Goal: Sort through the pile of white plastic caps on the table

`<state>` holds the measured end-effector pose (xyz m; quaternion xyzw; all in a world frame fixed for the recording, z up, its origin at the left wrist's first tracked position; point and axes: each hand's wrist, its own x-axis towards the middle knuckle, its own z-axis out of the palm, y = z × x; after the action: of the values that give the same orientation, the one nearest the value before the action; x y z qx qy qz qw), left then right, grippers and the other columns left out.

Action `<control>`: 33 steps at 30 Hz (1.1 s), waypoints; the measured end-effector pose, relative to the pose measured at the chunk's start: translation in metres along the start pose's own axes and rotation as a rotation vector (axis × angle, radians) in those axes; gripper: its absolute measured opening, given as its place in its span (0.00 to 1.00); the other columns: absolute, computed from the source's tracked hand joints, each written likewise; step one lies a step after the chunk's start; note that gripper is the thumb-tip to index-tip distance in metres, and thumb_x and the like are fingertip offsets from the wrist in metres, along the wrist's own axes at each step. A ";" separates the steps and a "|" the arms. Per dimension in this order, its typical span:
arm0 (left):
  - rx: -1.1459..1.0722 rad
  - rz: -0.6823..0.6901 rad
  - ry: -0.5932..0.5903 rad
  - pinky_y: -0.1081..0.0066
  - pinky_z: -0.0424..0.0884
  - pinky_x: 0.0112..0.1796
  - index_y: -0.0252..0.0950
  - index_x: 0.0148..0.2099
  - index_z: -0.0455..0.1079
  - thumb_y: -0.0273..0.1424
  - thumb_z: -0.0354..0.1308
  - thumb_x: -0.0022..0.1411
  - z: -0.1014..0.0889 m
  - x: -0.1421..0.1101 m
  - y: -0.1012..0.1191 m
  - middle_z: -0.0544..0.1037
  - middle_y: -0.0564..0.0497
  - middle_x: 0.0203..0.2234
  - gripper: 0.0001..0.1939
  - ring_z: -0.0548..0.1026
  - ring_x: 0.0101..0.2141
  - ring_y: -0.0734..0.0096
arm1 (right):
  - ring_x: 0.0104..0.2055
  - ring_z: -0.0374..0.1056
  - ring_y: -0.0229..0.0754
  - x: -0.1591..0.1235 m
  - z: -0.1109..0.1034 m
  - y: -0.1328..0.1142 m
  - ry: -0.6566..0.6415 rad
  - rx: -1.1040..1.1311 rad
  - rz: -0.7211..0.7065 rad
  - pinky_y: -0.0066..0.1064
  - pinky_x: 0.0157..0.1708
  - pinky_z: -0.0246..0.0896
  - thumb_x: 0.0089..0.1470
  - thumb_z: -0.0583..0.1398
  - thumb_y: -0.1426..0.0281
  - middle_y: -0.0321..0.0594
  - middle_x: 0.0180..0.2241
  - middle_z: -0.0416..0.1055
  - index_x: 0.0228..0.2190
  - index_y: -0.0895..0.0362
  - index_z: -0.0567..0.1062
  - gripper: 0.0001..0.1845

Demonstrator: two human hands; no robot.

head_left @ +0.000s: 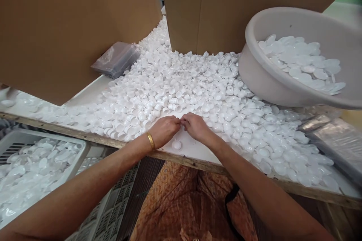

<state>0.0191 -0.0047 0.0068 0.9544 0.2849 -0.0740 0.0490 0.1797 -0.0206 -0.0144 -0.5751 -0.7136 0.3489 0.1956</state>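
Observation:
My left hand [166, 131], below a gold bangle [151, 141], is closed in a pinch. My right hand [195, 126] is pinched too, its fingertips meeting the left ones above the table. Whatever lies between the fingertips is too small and covered to make out. Just below the hands, one small round white plastic piece [177, 144] rests on the bare white tabletop [195, 149]. Behind them spreads a heap of small white plastic cups [169, 90]. To the right of my right hand lie many flatter white plastic discs [271, 143].
A tilted grey tub [254, 67] with white discs stands at the right. Cardboard boxes [186, 15] rise behind the heap. Plastic-wrapped packs [115, 58] lie at left and right. Below the table's wooden edge [107, 139], a crate [79, 145] holds more white pieces.

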 end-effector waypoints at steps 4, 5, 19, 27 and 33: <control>-0.006 0.022 0.045 0.70 0.63 0.32 0.31 0.32 0.69 0.26 0.45 0.64 0.004 -0.001 -0.003 0.73 0.48 0.31 0.12 0.69 0.32 0.69 | 0.30 0.61 0.34 0.007 0.003 0.004 0.027 0.018 0.042 0.25 0.31 0.52 0.53 0.56 0.74 0.35 0.27 0.66 0.25 0.58 0.73 0.08; -0.005 0.023 0.055 0.70 0.63 0.32 0.31 0.33 0.69 0.26 0.45 0.64 0.006 -0.001 -0.003 0.73 0.48 0.31 0.12 0.69 0.32 0.69 | 0.30 0.61 0.34 0.008 0.004 0.006 0.034 0.015 0.042 0.25 0.31 0.52 0.53 0.56 0.74 0.35 0.27 0.67 0.25 0.58 0.74 0.08; -0.269 -0.093 0.322 0.70 0.68 0.38 0.31 0.36 0.70 0.28 0.45 0.65 0.019 -0.018 0.014 0.73 0.45 0.33 0.13 0.70 0.37 0.70 | 0.35 0.64 0.36 -0.001 0.006 0.004 0.030 0.021 0.002 0.27 0.35 0.55 0.54 0.55 0.73 0.39 0.32 0.71 0.32 0.57 0.76 0.09; -0.394 -0.334 0.340 0.71 0.64 0.34 0.35 0.35 0.73 0.34 0.50 0.61 0.006 -0.026 0.012 0.70 0.47 0.32 0.11 0.68 0.32 0.70 | 0.32 0.63 0.36 -0.005 0.008 -0.003 0.035 -0.007 -0.002 0.26 0.32 0.55 0.53 0.56 0.73 0.39 0.30 0.70 0.30 0.58 0.75 0.07; -0.444 -0.727 0.054 0.72 0.57 0.25 0.36 0.34 0.68 0.41 0.47 0.61 0.001 -0.018 0.006 0.71 0.52 0.20 0.15 0.69 0.24 0.68 | 0.33 0.64 0.35 -0.005 0.011 -0.011 0.057 0.039 -0.001 0.26 0.33 0.57 0.52 0.58 0.70 0.39 0.32 0.69 0.31 0.57 0.74 0.05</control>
<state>0.0073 -0.0190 0.0088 0.7597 0.6132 0.0017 0.2166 0.1658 -0.0290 -0.0130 -0.5807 -0.7009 0.3463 0.2272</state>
